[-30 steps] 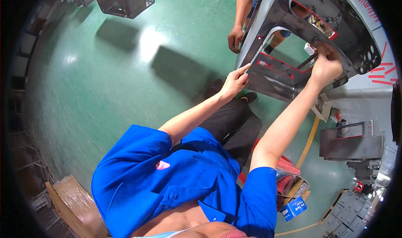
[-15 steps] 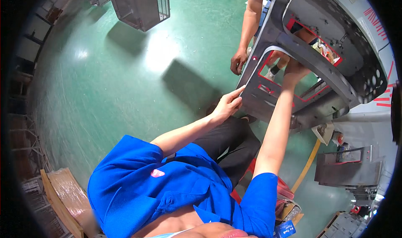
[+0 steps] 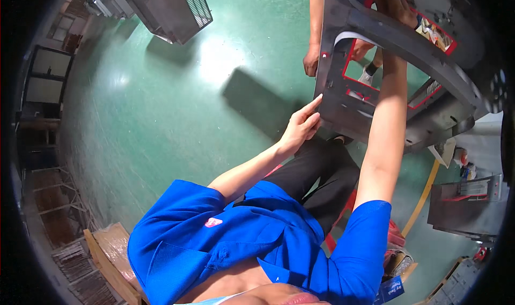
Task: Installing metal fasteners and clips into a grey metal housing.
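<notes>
A large dark grey moulded panel with red-edged cut-outs stands tilted at the upper right. At its left edge is my left hand, index finger stretched out and its tip against the edge; the other fingers are loosely bent. My right forearm crosses the lower red-edged opening and passes under the curved bar, which hides much of that hand, so its fingers cannot be made out. Across from me, a co-worker's hand rests on the same panel edge, and another hand shows through the opening.
A grey slatted housing stands at the upper left on the green floor. To the right are another dark panel and a yellow floor line. A wrapped cardboard piece and racks line the left.
My view has shifted, so the panel sits higher and farther right. My right arm reaches farther up under the bar. The left index finger has straightened along the panel's edge.
</notes>
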A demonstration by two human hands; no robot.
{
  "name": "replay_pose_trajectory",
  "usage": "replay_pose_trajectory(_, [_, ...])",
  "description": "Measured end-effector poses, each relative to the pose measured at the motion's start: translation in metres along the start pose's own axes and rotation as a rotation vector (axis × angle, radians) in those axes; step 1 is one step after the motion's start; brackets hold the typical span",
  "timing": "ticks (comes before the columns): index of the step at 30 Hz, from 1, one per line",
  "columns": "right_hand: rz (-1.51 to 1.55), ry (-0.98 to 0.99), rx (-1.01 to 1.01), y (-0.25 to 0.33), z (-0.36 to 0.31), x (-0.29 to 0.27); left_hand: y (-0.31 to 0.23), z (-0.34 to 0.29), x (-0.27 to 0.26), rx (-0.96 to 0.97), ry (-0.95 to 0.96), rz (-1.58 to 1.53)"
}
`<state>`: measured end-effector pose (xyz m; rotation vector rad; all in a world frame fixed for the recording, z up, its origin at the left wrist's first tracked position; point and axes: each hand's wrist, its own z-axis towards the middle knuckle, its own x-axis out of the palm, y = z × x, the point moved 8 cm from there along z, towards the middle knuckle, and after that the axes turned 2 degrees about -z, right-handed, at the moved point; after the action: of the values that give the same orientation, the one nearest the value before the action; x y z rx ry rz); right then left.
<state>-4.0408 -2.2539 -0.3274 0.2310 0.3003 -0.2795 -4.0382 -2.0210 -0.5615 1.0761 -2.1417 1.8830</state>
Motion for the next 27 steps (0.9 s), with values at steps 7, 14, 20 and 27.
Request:
replay_pose_trajectory(7, [-0.050,-0.009,-0.105,0.004,-0.004,-0.014,0.006,0.007,0.001,0.091,-0.066,-0.023])
replay_pose_trajectory(14, [-0.077,-0.013,-0.333,0.010,0.011,-0.016,0.020,0.018,0.012,0.153,-0.142,-0.033])
replay_pose_trajectory(20, [-0.049,-0.022,-0.445,-0.004,0.009,-0.005,0.033,0.020,0.024,0.208,-0.232,0.006])
replay_pose_trajectory(27, [0.029,0.039,-0.310,0.000,0.012,-0.002,0.044,0.021,0.024,0.329,-0.330,-0.029])
